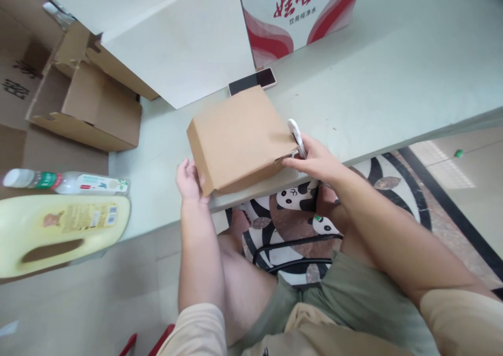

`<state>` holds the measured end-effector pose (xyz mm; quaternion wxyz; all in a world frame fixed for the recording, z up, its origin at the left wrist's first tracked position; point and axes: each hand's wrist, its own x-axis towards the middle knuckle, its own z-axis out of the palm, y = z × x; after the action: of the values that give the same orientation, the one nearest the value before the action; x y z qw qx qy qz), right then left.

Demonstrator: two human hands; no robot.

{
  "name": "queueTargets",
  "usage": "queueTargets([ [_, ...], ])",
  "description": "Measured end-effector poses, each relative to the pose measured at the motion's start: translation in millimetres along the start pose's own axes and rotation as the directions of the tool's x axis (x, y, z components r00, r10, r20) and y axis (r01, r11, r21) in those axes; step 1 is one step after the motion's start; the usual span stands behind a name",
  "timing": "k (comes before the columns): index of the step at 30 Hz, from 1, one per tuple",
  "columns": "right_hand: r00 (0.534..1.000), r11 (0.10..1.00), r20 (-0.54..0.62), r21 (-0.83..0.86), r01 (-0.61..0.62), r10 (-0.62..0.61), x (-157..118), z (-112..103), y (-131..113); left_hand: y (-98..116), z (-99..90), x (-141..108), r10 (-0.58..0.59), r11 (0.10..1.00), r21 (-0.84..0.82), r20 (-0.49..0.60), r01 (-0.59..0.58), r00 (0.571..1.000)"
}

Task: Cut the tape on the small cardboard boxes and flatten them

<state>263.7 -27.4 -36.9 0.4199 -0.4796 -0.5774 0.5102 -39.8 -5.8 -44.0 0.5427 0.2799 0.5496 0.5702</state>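
Note:
A closed brown cardboard box (243, 136) lies on the pale table close to its front edge, turned slightly. At its left front corner, my left hand (188, 180) grips the side with curled fingers, partly hidden by the box. My right hand (312, 159) is closed around a small white tool with a rounded end (295, 136), held against the box's right front corner. The thumb of that hand lies along the box's edge, where the cardboard looks slightly parted. Whether the tool has a blade cannot be made out.
Behind the box lies a phone (251, 81), in front of a large white carton (181, 42) and a red-and-white carton (301, 18). To the left are an open cardboard box (102, 97), a clear bottle (78, 182) and a yellow jug (86, 217). The table's front edge (385, 149) runs beside my right forearm.

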Motion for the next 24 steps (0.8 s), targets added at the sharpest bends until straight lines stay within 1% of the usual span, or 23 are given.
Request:
queueTargets([
  [1,1.0,1.0,0.0,0.004,-0.005,0.005,0.5,1.6,1.2,0.4,2.0,-1.0,-0.004,1.0,0.004,-0.012,0.004,1.0],
  [3,0.999,1.0,-0.012,0.001,-0.031,0.031,2.1,4.4,3.0,0.5,3.5,-1.4,0.023,1.0,0.003,-0.091,-0.023,0.996],
  [5,0.995,0.998,-0.083,-0.031,-0.062,0.059,3.7,6.5,3.4,0.6,2.7,-1.4,0.077,0.996,-0.025,-0.159,-0.082,0.984],
  [6,0.988,0.995,-0.139,-0.056,-0.081,0.073,4.4,7.3,3.2,1.0,2.0,-2.0,0.099,0.993,-0.041,-0.157,-0.107,0.983],
  [7,0.975,0.991,-0.204,-0.084,-0.103,0.084,5.0,7.8,2.7,1.5,1.6,-3.1,0.112,0.991,-0.055,-0.128,-0.12,0.985],
  [9,0.945,0.981,-0.31,-0.126,-0.147,0.101,5.7,8.5,1.6,2.1,2.2,-6.8,0.117,0.991,-0.058,-0.009,-0.117,0.993],
  [11,0.926,0.975,-0.361,-0.144,-0.171,0.109,6.0,8.9,0.7,1.3,4.7,-10.7,0.117,0.993,-0.017,0.102,-0.116,0.988],
  [12,0.923,0.975,-0.371,-0.148,-0.167,0.102,5.9,9.1,0.4,0.3,6.3,-12.0,0.129,0.991,0.015,0.127,-0.132,0.983],
  [14,0.924,0.979,-0.375,-0.15,-0.139,0.074,5.8,9.6,0.4,-2.1,8.8,-12.4,0.176,0.979,0.081,0.133,-0.188,0.975],
  [17,0.931,0.992,-0.362,-0.085,-0.091,0.055,6.0,10.9,2.4,-3.5,9.5,-10.7,0.243,0.959,0.131,0.084,-0.252,0.966],
  [19,0.938,0.996,-0.336,0.017,-0.087,0.088,6.4,11.6,4.9,-1.8,8.2,-10.9,0.23,0.961,0.14,0.064,-0.237,0.971],
  [21,0.94,0.991,-0.321,0.098,-0.086,0.114,7.0,11.6,7.7,0.9,6.2,-12.2,0.18,0.972,0.142,0.081,-0.19,0.98],
  [23,0.934,0.988,-0.334,0.131,-0.086,0.125,7.2,10.5,10.1,2.6,3.9,-12.5,0.154,0.979,0.126,0.081,-0.163,0.985],
  [24,0.927,0.986,-0.349,0.142,-0.088,0.133,7.0,9.5,10.9,2.6,2.6,-11.7,0.158,0.979,0.12,0.057,-0.164,0.986],
])
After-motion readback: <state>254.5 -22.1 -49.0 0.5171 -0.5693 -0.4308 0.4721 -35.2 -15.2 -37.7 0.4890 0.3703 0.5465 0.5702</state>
